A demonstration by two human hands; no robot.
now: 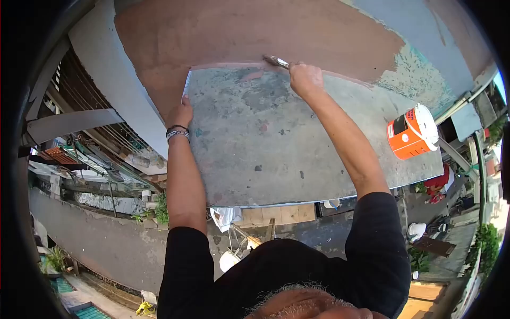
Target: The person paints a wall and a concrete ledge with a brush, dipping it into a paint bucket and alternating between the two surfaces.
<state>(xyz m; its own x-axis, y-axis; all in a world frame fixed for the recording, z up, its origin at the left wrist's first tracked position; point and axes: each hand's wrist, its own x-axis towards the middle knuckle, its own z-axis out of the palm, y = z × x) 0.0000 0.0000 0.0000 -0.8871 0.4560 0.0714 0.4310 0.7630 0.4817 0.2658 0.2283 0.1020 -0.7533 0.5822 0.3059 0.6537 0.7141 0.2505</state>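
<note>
In the head view my right hand [305,78] is closed round the handle of a paintbrush [276,61]. The bristles touch the bottom of the wall [249,29], which is coated reddish brown, right where it meets a grey concrete ledge [255,154]. At the ledge's left edge, my left hand [180,112] grips the rim with its thumb showing on top; its other fingers are mostly hidden. Bracelets circle that wrist. An orange and white paint bucket [411,133] stands on the ledge's right side, beyond my right forearm.
The ledge ends at a front edge high above a street [106,234]. Below it are a white bag [226,217], wooden boards [279,214] and a white bucket [229,260]. A person in red [438,181] is down at the right. Metal railings [79,101] lie at the left.
</note>
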